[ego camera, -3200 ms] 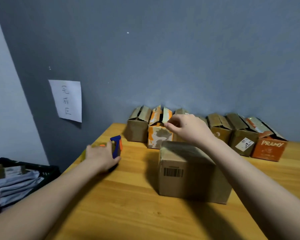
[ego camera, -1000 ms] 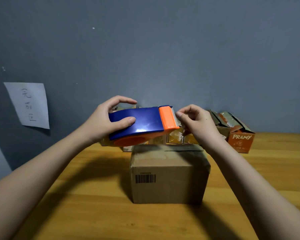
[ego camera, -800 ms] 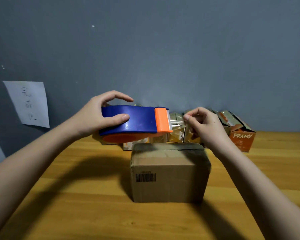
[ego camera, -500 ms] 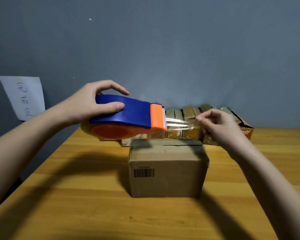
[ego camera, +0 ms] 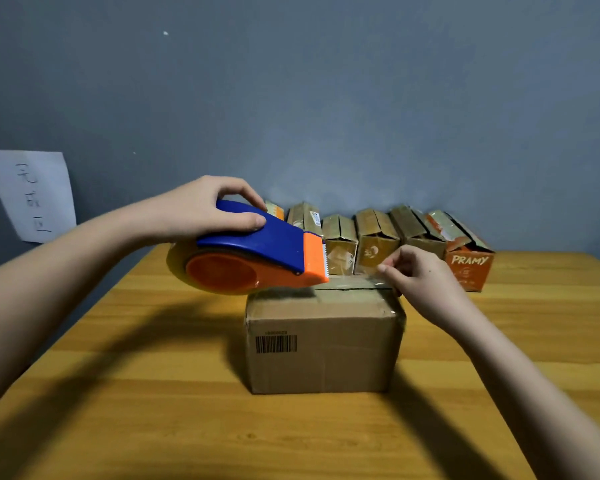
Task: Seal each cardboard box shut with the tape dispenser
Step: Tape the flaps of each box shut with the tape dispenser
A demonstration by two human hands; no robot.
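Spanning the gap above the cardboard box (ego camera: 324,341), which sits on the wooden table (ego camera: 125,403) in front of a row of small boxes (ego camera: 374,237), a clear tape strip (ego camera: 355,271) is pinched by the right hand (ego camera: 420,278). The tape dispenser (ego camera: 257,252) is gripped over its blue top by the left hand (ego camera: 201,211), fingers curled round it. The film is judged thin, limp and sticky, best held by its free end and kept taut; the box looks light and stiff and may need steadying.

Dim, soft overhead light; arm shadows stripe the table (ego camera: 125,393); wide-angle bending at edges
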